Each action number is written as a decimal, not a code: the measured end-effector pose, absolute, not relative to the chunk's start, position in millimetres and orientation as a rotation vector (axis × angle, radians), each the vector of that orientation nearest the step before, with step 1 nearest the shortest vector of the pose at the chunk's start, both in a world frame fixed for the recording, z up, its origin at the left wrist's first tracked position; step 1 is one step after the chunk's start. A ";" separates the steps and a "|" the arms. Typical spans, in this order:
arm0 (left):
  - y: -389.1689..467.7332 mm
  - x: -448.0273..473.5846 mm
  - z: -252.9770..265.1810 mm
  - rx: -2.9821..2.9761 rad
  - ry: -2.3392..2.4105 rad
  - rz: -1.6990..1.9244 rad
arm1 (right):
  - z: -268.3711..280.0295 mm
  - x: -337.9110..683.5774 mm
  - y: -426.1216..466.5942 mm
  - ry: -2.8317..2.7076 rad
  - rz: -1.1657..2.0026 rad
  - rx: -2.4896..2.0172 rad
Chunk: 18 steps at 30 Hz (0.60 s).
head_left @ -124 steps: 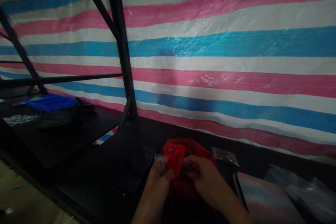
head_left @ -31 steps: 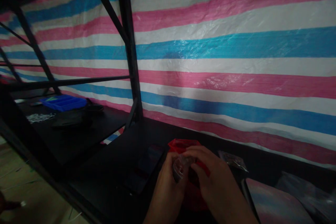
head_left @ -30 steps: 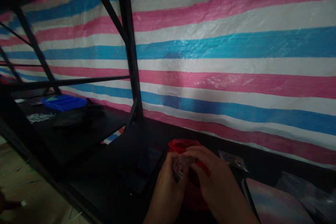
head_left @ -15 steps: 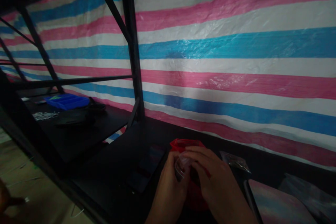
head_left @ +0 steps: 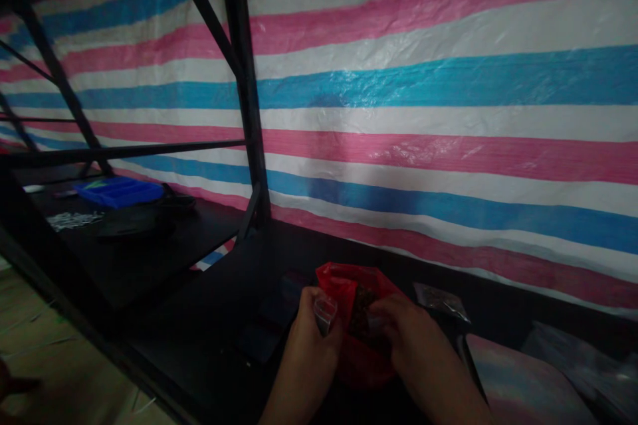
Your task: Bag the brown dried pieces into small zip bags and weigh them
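Observation:
My left hand (head_left: 314, 332) is closed around a small clear plastic bag (head_left: 325, 313), its mouth facing up. Just right of it, a red plastic bag (head_left: 339, 275) stands with its top spread, and small dark brown pieces (head_left: 363, 305) show inside. My right hand (head_left: 399, 325) reaches into the red bag's opening with fingers drawn together over the brown pieces. Something pale shows by those fingertips, but what they hold is too dim to make out.
A filled clear packet (head_left: 441, 301) lies right of the red bag. Nearer are a pale multicoloured flat item (head_left: 523, 378) and clear plastic bags (head_left: 583, 358). A dark phone-like slab (head_left: 266, 325) lies left. A blue tray (head_left: 119, 191) sits on the neighbouring table beyond a black post (head_left: 252, 113).
My hands have moved apart. The left has shifted left with the clear bag, while the right has left that bag and dipped into the red bag, whose brown contents now show.

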<state>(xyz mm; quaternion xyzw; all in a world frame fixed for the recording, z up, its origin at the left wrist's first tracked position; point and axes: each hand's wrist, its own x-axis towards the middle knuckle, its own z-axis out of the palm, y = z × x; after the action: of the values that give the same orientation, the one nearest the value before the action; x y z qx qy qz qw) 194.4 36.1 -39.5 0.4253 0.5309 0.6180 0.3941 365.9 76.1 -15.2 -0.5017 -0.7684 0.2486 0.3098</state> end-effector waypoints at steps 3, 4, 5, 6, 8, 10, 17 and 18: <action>39.1 194.8 -43.3 0.988 1.334 1.590 | -16.4 353.0 75.4 -2.050 0.677 -1.306; 40.5 194.7 -44.0 0.957 1.339 1.608 | -15.8 349.0 75.1 -2.065 0.703 -1.290; 41.9 194.5 -44.5 0.924 1.349 1.632 | -15.4 345.8 74.7 -2.078 0.730 -1.275; 43.0 194.0 -44.7 0.892 1.360 1.655 | -15.5 343.4 74.4 -2.084 0.751 -1.266; 43.5 192.4 -44.2 0.826 1.390 1.679 | -17.6 340.7 74.1 -2.083 0.778 -1.255; 41.2 190.3 -42.1 0.751 1.401 1.666 | -21.4 339.6 74.1 -2.070 0.803 -1.243; 30.8 184.0 -28.7 0.588 1.354 1.604 | -21.1 335.4 75.2 -1.825 1.013 -1.240; 30.9 183.4 -28.0 0.591 1.350 1.613 | -19.0 335.1 75.3 -1.796 1.049 -1.244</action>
<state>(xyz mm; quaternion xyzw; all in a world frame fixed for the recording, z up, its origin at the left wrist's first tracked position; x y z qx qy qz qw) 183.4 30.9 -28.0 0.2400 0.5487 0.6552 0.4604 335.1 75.3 -19.0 -0.4806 -0.6939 0.4053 0.3511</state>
